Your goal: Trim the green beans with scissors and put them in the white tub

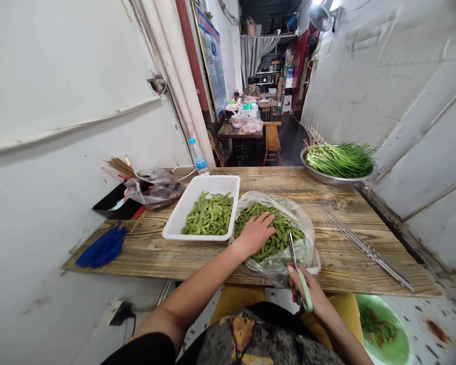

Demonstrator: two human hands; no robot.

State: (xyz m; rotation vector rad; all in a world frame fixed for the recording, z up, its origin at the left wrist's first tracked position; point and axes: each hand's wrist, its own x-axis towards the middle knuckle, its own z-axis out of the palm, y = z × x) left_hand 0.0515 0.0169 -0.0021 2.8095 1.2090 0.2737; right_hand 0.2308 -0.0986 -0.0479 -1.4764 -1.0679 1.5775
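Note:
My left hand lies over the edamame pods in a clear plastic bag, fingers stretched out and touching the pods. In my right hand are scissors with light green handles, their blades pointing up and away over the bag's right side. Left of the bag stands a white tray, with more edamame pods heaped in its nearer part.
A steel bowl of green stalks stands at the back right, with metal skewers nearer me. To the left are a water bottle, a black box and a blue cloth. A green basin sits on the floor.

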